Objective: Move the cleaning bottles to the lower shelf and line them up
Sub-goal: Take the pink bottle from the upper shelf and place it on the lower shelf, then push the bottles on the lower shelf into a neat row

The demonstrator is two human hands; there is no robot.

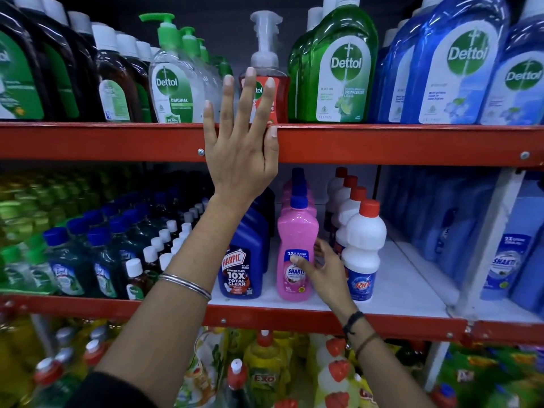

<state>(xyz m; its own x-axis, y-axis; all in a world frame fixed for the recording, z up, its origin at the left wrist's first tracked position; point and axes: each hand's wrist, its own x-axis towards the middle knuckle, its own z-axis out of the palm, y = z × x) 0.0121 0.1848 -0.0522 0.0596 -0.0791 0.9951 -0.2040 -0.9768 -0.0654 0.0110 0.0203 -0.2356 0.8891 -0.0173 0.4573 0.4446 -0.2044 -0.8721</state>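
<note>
My left hand [243, 148] is raised flat against the red edge of the upper shelf [382, 142], fingers spread, holding nothing; its fingertips lie in front of a red Dettol pump bottle [278, 92]. My right hand [322, 267] is down on the middle shelf [397, 290], fingers apart, thumb touching the front pink Shakti bottle [296, 251]. The hand sits between that bottle and a white red-capped Rin bottle [363, 251]. A blue Harpic bottle [243, 266] stands left of the pink row.
Green [335, 69] and blue [459, 63] Dettol bottles fill the upper shelf's right side. Small blue-capped bottles [67, 260] crowd the middle shelf's left. Blue Shakti bottles [506, 245] stand at right. Yellow Exo bottles [265, 369] fill the bottom shelf.
</note>
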